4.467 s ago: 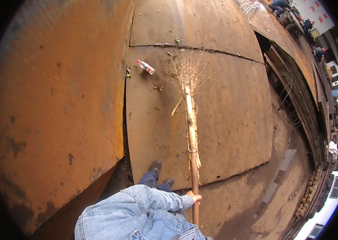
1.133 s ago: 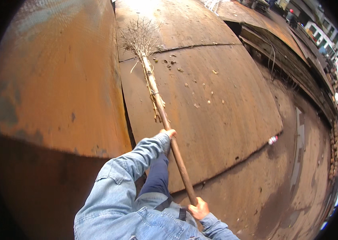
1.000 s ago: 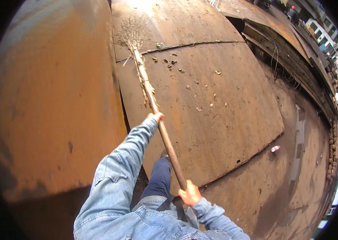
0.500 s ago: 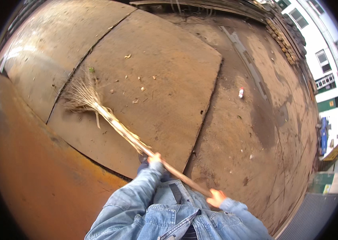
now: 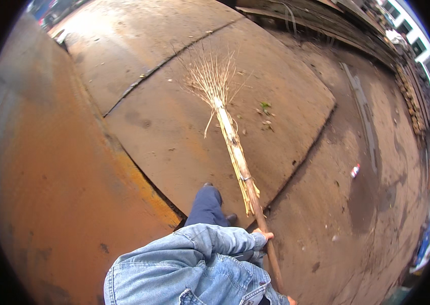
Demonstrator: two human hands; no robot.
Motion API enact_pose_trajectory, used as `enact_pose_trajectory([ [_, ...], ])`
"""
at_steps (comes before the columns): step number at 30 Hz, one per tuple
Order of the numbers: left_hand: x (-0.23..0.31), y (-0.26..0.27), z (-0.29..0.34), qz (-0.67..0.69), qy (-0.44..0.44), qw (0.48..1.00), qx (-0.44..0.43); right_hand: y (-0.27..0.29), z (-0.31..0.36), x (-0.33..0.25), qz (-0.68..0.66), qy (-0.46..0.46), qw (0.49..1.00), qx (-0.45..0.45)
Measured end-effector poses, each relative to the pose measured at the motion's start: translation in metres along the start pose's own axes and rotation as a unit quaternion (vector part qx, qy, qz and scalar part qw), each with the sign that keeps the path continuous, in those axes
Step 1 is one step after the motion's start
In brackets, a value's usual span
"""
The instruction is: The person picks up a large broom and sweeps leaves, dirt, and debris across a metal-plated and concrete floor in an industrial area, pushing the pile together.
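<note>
1. Two bare hands at the broom (image 5: 238,152); the left hand (image 5: 264,235) is wrapped round the wooden handle (image 5: 258,213), below the bound section; the right hand (image 5: 292,301) shows only in part at the lower edge, beside the handle's lower end, and its grip cannot be told.
2. Broom lies lengthwise ahead of the person, handle end nearest the body; its bristles (image 5: 212,79) are fanned out over a flat brown plate (image 5: 174,173), near the seam with the next plate; whether the tips touch the surface cannot be told.
3. Green leaves (image 5: 265,105) and small debris lie on the same plate, to the right of the bristles.
4. Clear bottle (image 5: 355,171) with red markings lies on the ground (image 5: 321,254), right of the plate and well apart from the broom.
5. Large rusty orange sheet (image 5: 62,183) stands along the left side; dark shoes (image 5: 232,219) rest near the plate's lower edge; faded denim jacket (image 5: 159,259) covers the arms.
</note>
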State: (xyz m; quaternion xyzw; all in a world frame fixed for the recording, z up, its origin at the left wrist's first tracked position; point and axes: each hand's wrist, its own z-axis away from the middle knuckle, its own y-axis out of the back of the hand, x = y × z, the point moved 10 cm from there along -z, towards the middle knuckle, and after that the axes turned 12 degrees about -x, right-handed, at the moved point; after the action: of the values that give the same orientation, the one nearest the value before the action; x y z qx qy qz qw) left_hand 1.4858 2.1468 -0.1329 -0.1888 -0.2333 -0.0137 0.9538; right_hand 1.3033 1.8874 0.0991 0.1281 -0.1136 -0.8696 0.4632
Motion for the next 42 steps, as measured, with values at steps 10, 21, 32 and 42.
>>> enact_pose_trajectory([
  [10,0.235,0.461,0.127,0.127,-0.101,0.941,0.297,0.031,-0.108,-0.5,0.144,0.407,0.901,0.044],
  [21,0.338,0.907,0.236,0.19,-0.108,0.866,0.45,-0.074,-0.13,-1.003,0.302,0.442,0.844,-0.022],
  [32,0.31,0.673,0.093,0.148,-0.079,0.91,0.38,0.011,-0.136,-0.758,0.141,0.237,0.961,0.038],
  [42,0.153,0.266,0.064,-0.204,0.032,0.974,-0.088,-0.109,0.02,-0.447,-0.092,-0.046,0.993,0.053],
])
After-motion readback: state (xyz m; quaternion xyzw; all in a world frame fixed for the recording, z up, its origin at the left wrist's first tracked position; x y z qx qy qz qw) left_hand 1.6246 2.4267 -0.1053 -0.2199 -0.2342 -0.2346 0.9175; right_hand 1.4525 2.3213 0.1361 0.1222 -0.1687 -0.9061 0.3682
